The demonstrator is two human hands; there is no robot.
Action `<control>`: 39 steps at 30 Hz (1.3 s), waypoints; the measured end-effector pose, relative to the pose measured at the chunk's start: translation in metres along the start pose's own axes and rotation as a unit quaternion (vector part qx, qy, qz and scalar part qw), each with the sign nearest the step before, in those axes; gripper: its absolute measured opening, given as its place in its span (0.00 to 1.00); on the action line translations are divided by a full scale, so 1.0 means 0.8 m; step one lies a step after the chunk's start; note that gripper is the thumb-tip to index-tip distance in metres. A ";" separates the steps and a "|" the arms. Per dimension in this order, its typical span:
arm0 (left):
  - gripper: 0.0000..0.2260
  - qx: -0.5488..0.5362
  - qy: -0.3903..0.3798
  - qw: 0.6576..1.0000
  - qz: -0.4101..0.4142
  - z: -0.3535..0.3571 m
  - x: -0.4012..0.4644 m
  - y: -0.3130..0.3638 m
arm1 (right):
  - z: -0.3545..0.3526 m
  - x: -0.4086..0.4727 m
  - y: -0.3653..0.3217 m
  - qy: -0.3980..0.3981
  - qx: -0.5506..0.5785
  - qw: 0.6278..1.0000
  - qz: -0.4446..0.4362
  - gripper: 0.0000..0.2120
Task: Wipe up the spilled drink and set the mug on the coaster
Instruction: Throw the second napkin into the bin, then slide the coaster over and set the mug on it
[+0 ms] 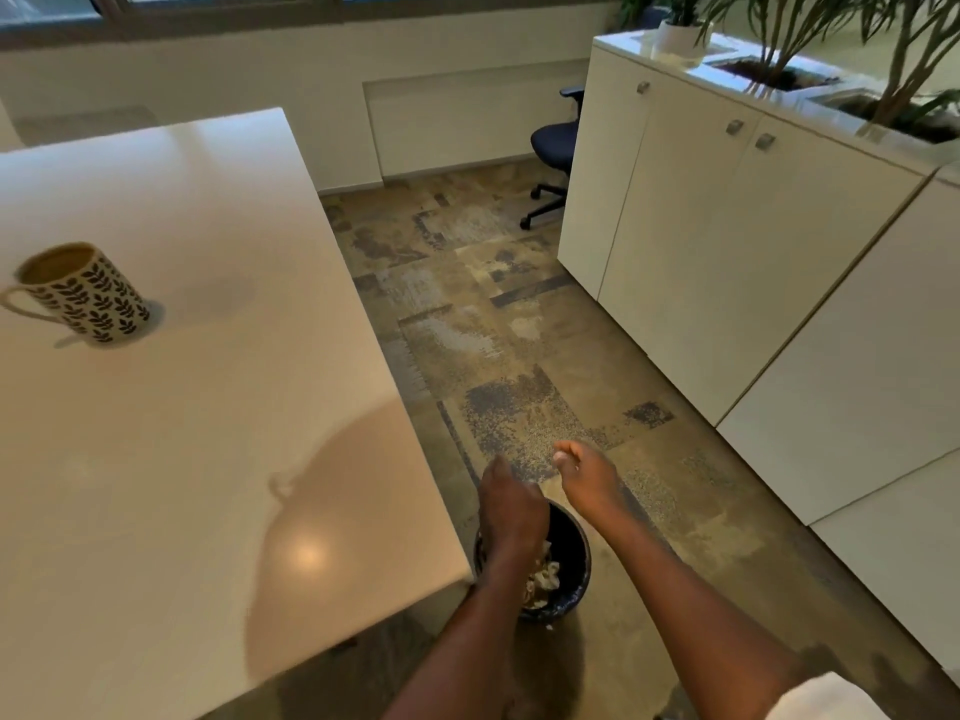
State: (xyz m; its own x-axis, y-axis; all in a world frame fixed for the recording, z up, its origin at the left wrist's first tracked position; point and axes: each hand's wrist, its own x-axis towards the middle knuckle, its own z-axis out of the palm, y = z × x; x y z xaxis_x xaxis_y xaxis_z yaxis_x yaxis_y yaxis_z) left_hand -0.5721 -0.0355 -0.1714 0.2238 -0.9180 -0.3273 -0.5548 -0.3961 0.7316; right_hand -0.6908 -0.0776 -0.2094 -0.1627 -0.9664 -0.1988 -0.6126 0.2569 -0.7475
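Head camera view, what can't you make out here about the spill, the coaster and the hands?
- Coaster: none visible; a grey edge under the mug is unclear.
- Spill: table glare hides any wetness.
- Bin contents: mostly covered by the left hand.
- Right hand: blurred, grip unclear.

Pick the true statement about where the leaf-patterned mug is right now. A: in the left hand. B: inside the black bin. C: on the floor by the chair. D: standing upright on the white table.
D: the mug stands upright on the white table, far from both hands, which are over the black bin.
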 end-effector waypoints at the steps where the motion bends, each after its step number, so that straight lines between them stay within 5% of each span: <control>1: 0.28 -0.005 0.008 1.000 0.004 -0.006 -0.001 0.008 | -0.006 -0.002 -0.011 0.007 0.001 1.000 -0.010 0.15; 19: 0.26 -0.054 0.144 0.966 0.207 -0.197 -0.019 0.115 | -0.082 -0.023 -0.240 0.080 0.008 0.979 -0.186 0.19; 28: 0.37 0.000 0.238 0.949 0.208 -0.352 -0.015 0.041 | 0.000 -0.066 -0.370 0.055 0.000 0.957 -0.286 0.20; 39: 0.36 0.024 0.315 0.939 0.140 -0.521 -0.029 -0.096 | 0.144 -0.141 -0.495 -0.034 0.006 0.937 -0.347 0.21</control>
State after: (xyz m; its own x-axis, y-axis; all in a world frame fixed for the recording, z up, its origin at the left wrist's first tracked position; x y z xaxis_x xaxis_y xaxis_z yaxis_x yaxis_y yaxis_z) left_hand -0.2005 0.0090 0.0292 0.4846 -0.8207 0.3026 -0.6942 -0.1504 0.7039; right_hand -0.3407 -0.0701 0.0360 0.3217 -0.8989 0.2975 -0.5445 -0.4326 -0.7186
